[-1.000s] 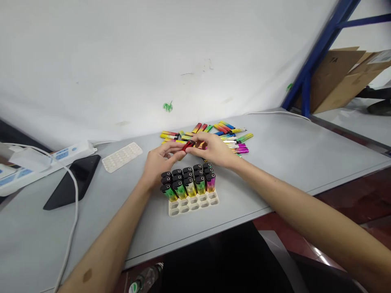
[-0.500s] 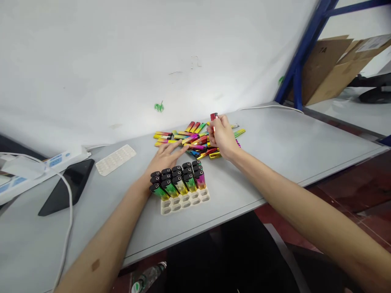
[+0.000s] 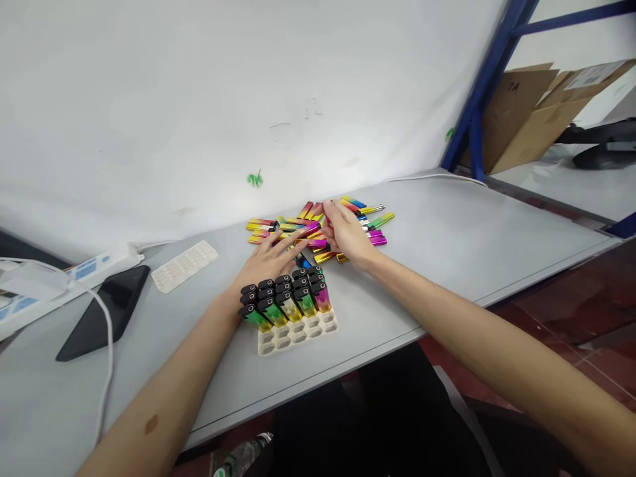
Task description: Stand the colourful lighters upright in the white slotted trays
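The right hand (image 3: 325,222) has shifted toward nine o'clock over the lighters (image 3: 381,220) — curled, contents hidden, cannot tell; left hand (image 3: 268,260) spreads wide at their eight o'clock.

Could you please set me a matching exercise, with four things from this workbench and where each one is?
1. Black phone
2. Loose lighters
3. Upright lighters
4. Cardboard

A. Beyond the blue frame
B. Standing in a pale tray
C. Beside the white power strip
D. Heaped near the wall

Pairs: 1-C, 2-D, 3-B, 4-A
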A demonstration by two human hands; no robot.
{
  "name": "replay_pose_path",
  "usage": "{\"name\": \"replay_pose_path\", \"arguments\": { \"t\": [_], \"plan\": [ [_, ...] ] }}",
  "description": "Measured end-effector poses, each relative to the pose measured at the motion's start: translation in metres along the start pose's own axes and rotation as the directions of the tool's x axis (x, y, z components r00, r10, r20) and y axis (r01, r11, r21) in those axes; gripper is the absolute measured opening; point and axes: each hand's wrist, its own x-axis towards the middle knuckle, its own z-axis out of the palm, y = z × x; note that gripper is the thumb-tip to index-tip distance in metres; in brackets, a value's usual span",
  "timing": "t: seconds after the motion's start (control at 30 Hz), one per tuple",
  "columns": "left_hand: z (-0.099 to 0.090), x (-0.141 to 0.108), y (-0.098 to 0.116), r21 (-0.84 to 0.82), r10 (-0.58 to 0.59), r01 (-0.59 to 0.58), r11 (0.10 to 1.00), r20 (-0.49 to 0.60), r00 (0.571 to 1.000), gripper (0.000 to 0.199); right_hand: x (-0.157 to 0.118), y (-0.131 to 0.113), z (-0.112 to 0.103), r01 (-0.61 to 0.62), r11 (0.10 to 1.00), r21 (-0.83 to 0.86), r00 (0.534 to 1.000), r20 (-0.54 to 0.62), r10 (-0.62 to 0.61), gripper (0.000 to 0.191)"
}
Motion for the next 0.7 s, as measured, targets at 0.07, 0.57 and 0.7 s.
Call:
{"name": "replay_pose_path", "arguments": {
  "t": [0.07, 0.57, 0.7],
  "plan": [
    [-0.0013, 0.0004, 0.0013, 0.004, 0.001, -0.001, 1.0, 0.01, 1.0, 0.051, -0.0006, 0.0002, -0.0002, -0.065, 0.997, 0.049, 0.998, 0.008, 0.065, 0.055],
    [-0.0043, -0.0037, 0.0027, 0.022, -0.101, 0.101, 0.995, -0.008, 0.995, 0.059, -0.0027, -0.0034, -0.0043, -0.18, 0.968, 0.178, 0.982, -0.032, 0.188, 0.046],
    [-0.0014, -0.0046, 0.0005, -0.002, -0.134, 0.134, 0.991, 0.068, 0.989, 0.062, -0.0023, -0.0017, -0.0037, -0.188, 0.972, 0.138, 0.977, -0.072, 0.199, 0.05]
  ]
}}
